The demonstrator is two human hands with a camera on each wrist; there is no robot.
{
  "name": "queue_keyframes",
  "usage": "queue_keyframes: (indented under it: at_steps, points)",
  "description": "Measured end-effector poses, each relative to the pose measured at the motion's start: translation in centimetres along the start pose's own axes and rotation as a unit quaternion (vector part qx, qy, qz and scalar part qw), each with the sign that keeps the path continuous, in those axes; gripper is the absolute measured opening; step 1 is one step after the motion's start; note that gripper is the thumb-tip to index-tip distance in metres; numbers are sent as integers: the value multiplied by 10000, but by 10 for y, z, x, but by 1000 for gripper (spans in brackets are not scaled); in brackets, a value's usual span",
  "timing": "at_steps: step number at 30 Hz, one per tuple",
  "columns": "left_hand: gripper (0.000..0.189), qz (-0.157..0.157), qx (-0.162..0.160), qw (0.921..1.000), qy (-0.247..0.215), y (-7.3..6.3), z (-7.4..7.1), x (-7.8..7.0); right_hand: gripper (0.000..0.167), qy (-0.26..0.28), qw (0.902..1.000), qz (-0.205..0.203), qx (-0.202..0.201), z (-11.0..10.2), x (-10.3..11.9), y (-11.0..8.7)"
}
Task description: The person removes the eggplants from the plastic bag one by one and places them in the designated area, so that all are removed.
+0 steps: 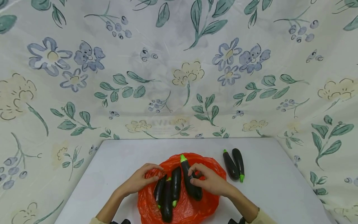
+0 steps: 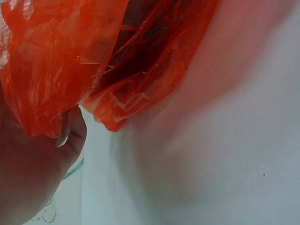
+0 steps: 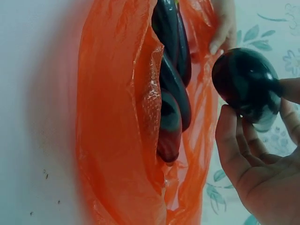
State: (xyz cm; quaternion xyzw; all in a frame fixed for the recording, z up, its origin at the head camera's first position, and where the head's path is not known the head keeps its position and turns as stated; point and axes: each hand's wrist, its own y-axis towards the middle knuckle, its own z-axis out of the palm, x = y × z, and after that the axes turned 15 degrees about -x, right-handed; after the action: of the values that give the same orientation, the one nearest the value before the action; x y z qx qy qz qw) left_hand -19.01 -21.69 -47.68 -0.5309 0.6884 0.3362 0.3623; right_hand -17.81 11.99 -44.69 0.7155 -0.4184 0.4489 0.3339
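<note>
A red plastic bag (image 1: pixel 207 207) lies spread wide on the white table, its mouth facing up. My left hand (image 1: pixel 139 179) grips the bag's left rim; in the left wrist view the film (image 2: pixel 61 65) drapes over its fingers. Above the bag's right part, my right hand (image 1: pixel 211 180) holds a dark eggplant (image 1: pixel 185 172) with a bright green cap. The right wrist view has this eggplant (image 3: pixel 243 82) end-on between thumb and fingers, apart from the bag (image 3: pixel 112 117). Several other eggplants (image 1: pixel 167 202) lie inside the bag, left of the held one.
Two more eggplants, one (image 1: pixel 230 166) with its green cap away from me and one (image 1: pixel 238 163) with its cap toward me, lie side by side right of the bag. A flowered cloth (image 1: pixel 179 109) hangs behind the white table (image 1: pixel 120 152) and along its sides.
</note>
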Motion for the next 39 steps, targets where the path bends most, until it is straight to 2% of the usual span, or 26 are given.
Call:
queue_keyframes:
  at_steps: [3,10,18,26,32,39]
  points:
    - [31,-10,-2,10000,-32,-1,1,-1,15,-14,9998,3,-208,-2,-4,0]
    - [29,160,-61,9999,-4,-1,3,0,16,-40,9948,0,-1020,-13,-7,0]
    - [29,218,-124,9997,11,-2,3,-3,17,-140,9882,-119,-1519,-41,-8,3]
    - [28,246,-232,9993,134,-1,4,0,17,-106,9800,3,-1985,-64,-17,5]
    - [27,249,-277,9990,226,1,4,1,18,-164,9699,-18,-2429,-72,-27,5]
    - [27,221,-268,9992,195,3,5,2,20,-213,9533,79,-3012,-78,-37,7]
